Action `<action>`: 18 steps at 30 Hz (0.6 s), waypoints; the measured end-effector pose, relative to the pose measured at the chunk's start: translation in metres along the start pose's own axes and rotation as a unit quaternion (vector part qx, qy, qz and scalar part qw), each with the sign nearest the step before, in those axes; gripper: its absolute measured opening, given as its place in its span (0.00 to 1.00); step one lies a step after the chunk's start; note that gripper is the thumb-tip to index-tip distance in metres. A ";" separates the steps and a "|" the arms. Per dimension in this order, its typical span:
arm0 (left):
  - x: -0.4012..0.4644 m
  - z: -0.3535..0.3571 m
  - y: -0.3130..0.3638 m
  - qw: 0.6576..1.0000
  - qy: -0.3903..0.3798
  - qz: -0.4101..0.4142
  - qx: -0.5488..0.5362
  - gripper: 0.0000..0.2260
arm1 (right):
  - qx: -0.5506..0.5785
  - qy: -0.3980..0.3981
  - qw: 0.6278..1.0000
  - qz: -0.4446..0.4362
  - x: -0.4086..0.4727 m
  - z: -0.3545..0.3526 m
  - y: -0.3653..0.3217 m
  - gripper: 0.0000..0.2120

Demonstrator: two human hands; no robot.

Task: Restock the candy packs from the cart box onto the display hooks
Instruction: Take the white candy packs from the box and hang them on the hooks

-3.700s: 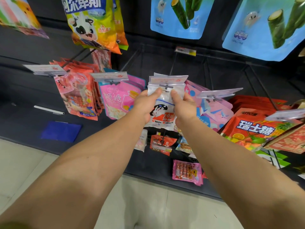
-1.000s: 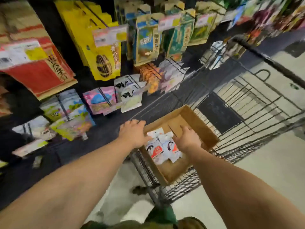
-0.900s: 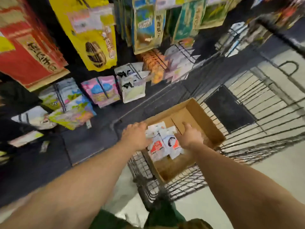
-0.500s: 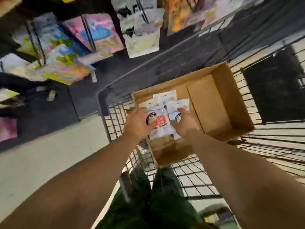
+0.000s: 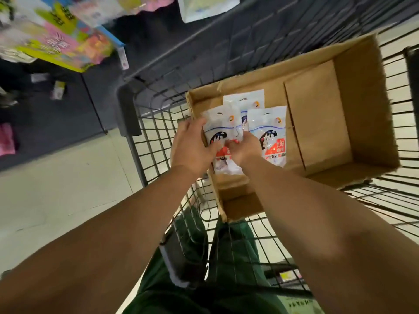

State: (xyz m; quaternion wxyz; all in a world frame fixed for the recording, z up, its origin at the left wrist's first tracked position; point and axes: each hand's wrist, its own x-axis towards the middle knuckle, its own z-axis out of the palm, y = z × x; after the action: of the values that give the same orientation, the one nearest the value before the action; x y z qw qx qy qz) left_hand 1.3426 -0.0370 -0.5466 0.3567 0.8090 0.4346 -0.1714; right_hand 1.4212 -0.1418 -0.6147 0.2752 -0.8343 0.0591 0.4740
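Note:
An open cardboard box (image 5: 362, 105) sits in a black wire cart (image 5: 154, 137). Three white candy packs with a rabbit picture and red label lie at the box's left end. My left hand (image 5: 192, 146) and my right hand (image 5: 243, 150) both grip the nearest, leftmost candy pack (image 5: 217, 125), thumbs on its front. A second pack (image 5: 269, 130) lies to the right, touching my right hand. The third pack (image 5: 244, 100) is partly covered behind them.
Blurred hanging snack bags (image 5: 56, 39) fill the dark display shelf at upper left, with a white bag (image 5: 204, 7) at the top. Pale floor (image 5: 56, 189) lies left of the cart. My green trousers (image 5: 226, 257) show through the cart's wires.
I turned from the display hooks to the cart and leaned over the box. Both hands reached in and closed on the leftmost candy pack.

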 end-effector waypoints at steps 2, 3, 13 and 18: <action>-0.002 -0.003 0.005 1.000 -0.006 -0.009 -0.017 0.25 | 0.045 0.001 0.999 0.005 -0.008 -0.014 0.009 0.04; -0.004 -0.005 0.010 0.999 -0.012 -0.013 -0.027 0.25 | 0.053 -0.002 0.999 0.003 -0.012 -0.024 0.013 0.04; -0.006 0.012 0.052 0.926 -0.122 -0.163 -0.318 0.20 | 0.262 -0.179 0.946 0.067 -0.040 -0.094 0.013 0.13; -0.005 0.024 0.035 0.937 -0.114 -0.166 -0.285 0.16 | 0.142 0.076 0.985 0.062 0.000 -0.093 0.023 0.20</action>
State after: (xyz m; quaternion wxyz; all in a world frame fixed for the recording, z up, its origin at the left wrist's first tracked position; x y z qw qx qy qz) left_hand 1.3700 -0.0701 -0.5452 0.5858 0.5647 0.5499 -0.1889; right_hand 1.4839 -0.2095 -0.5871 0.3554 -0.8153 0.1983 0.4119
